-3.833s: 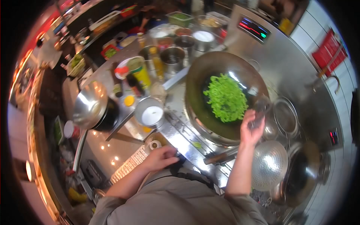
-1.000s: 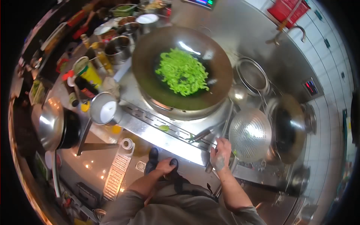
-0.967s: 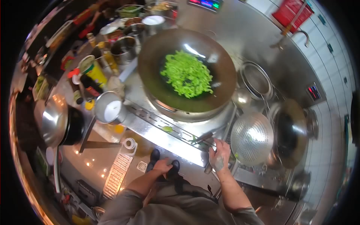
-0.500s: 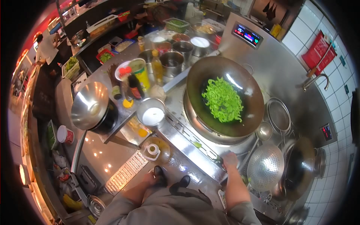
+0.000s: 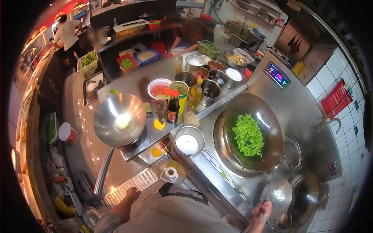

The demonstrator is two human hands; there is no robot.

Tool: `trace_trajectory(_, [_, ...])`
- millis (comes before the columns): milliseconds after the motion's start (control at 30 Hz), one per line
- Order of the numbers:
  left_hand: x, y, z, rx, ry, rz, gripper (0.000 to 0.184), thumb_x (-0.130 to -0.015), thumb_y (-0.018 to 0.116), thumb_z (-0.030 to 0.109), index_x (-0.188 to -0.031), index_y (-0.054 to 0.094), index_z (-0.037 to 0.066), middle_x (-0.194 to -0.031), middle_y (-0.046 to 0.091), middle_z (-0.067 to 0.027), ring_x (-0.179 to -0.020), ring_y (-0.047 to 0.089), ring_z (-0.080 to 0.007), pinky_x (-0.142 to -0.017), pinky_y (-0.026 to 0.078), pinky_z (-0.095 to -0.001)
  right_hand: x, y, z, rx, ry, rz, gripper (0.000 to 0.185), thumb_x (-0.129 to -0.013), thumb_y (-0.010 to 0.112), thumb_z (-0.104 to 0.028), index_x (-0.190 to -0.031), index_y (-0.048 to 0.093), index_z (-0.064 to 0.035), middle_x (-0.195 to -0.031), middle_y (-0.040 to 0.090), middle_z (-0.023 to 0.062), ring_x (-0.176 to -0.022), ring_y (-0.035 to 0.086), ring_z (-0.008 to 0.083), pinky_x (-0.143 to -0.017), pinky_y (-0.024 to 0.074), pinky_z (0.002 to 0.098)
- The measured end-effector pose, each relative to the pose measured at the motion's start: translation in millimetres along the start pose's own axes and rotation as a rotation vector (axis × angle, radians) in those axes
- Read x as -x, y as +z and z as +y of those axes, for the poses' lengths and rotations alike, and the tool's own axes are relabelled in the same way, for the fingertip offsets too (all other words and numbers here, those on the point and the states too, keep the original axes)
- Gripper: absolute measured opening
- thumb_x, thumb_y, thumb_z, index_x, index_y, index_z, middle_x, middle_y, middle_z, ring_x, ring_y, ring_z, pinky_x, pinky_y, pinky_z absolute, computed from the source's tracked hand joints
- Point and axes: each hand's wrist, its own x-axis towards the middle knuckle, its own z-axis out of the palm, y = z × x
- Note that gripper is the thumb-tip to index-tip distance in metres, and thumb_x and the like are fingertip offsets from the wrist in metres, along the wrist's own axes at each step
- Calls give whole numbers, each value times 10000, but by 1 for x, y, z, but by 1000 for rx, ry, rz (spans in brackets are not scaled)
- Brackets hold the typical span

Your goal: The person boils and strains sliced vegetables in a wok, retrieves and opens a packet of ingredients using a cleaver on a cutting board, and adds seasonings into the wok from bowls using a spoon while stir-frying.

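My right hand (image 5: 262,211) is closed at the left edge of a perforated metal strainer (image 5: 276,196); what sits inside the fingers is hidden. Low on my left side, my left hand (image 5: 131,195) hangs near a lit metal grating (image 5: 144,179), its fingers too dark to read. Ahead of me a large wok (image 5: 268,116) rests tilted on the burner ring (image 5: 219,149). Chopped green peppers (image 5: 248,136) lie in a heap inside it. A metal pot with white contents (image 5: 189,140) stands left of the burner.
A steel pan (image 5: 116,110) with a long handle sits on the left counter. Bottles, such as an oil bottle (image 5: 195,94), and several seasoning pots stand behind. A fine mesh strainer (image 5: 292,152) and a second wok (image 5: 307,198) are at right. A co-worker (image 5: 190,33) leans over the far counter.
The view has swung, bringing more of the far counter into sight. My right hand has gone from the stove's front edge to beside the perforated strainer. The peppers stay in the wok.
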Motion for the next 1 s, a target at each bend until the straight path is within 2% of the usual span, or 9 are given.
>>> trace_trajectory(133, [-24,5,-11,62,-46,-54,476,-702,740,279,-1051,617,-21,-1036,628,-215,-998,599,-326,-869,473,-362,24,38,-28,29,-216,-145,197,-751,522,-101,-888,393,-159,-611,423,61,-344,308,134,-304,299,262])
trace_trajectory(267, [-31,9,19,44,12,-69,469,-702,726,266,-1055,614,-22,-1028,628,-222,-998,598,-329,-859,475,-368,-2,125,-60,-152,-351,-486,458,-758,556,-87,-1186,401,-140,-702,478,65,-399,363,115,-343,323,242])
trace_trajectory(333, [-35,10,36,75,62,-61,466,-702,718,256,-1058,611,-24,-1017,631,-225,-990,601,-332,-852,477,-369,-24,175,-69,-207,-193,-452,563,-798,545,-61,-1313,337,-151,-714,464,40,-438,372,105,-364,317,232])
trace_trajectory(400, [-27,2,60,139,64,-27,461,-705,700,242,-1065,605,-29,-984,638,-226,-945,617,-325,-816,491,-366,-84,192,-50,99,-43,-236,533,-823,519,-19,-1310,340,-140,-702,441,21,-454,364,93,-366,298,223])
trace_trajectory(500, [-3,-14,103,244,59,54,460,-715,685,214,-1077,588,-54,-898,652,-203,-820,644,-265,-732,509,-338,-135,251,-33,316,-40,-235,546,-822,524,23,-1311,341,-138,-667,414,-1,-421,342,75,-338,275,213])
trace_trajectory(700, [38,-7,100,251,-174,26,409,-732,665,132,-1076,576,-73,-746,622,-147,-586,601,-185,-501,486,-314,-253,405,-20,51,140,-716,484,-779,559,41,-1225,427,-94,-650,432,2,-447,403,96,-356,318,225])
trace_trajectory(767, [40,10,70,227,-209,60,417,-724,656,240,-1025,607,-44,-782,631,-183,-683,609,-264,-592,487,-361,-292,469,-4,214,-21,-677,369,-756,592,14,-1097,452,-18,-607,498,65,-415,444,134,-357,347,251])
trace_trajectory(867, [42,47,2,88,-179,176,468,-712,643,403,-950,655,0,-834,644,-238,-830,622,-383,-730,490,-431,-348,558,26,284,-8,-617,357,-733,569,53,-1050,417,-7,-574,484,82,-393,435,152,-335,330,271])
trace_trajectory(1000, [59,52,15,187,-352,135,443,-718,641,368,-960,649,-3,-846,644,-223,-838,619,-362,-739,488,-418,-419,634,71,362,80,-741,596,-710,573,61,-1225,282,-11,-656,492,92,-474,451,158,-373,322,259])
